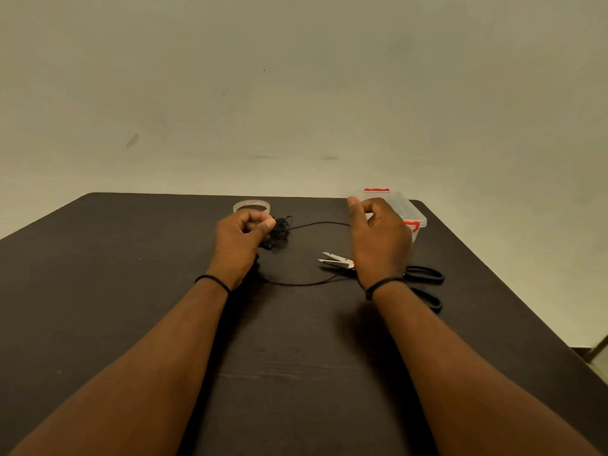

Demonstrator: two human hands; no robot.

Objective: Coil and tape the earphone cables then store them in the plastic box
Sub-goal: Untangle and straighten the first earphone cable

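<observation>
**Earphone cable drawn out for coiling, tape roll as the landmark**

The earphone cable point(314, 223) was pinched at both ends of a slack span: the left hand point(238, 240), fingers curled, gripped the tangled bunch just in front of the tape roll point(251, 206), while the right hand point(378, 238), raised to the right of the roll, pinched the strand. Even loops would best be laid with light tension kept, the knots being eased out first. Both forearms were stretched forward, wrists lifted off the table point(115, 291). The plastic box point(399, 205) stood shut, far right of the roll; scissors point(424, 281) lay nearer, to the right.
</observation>
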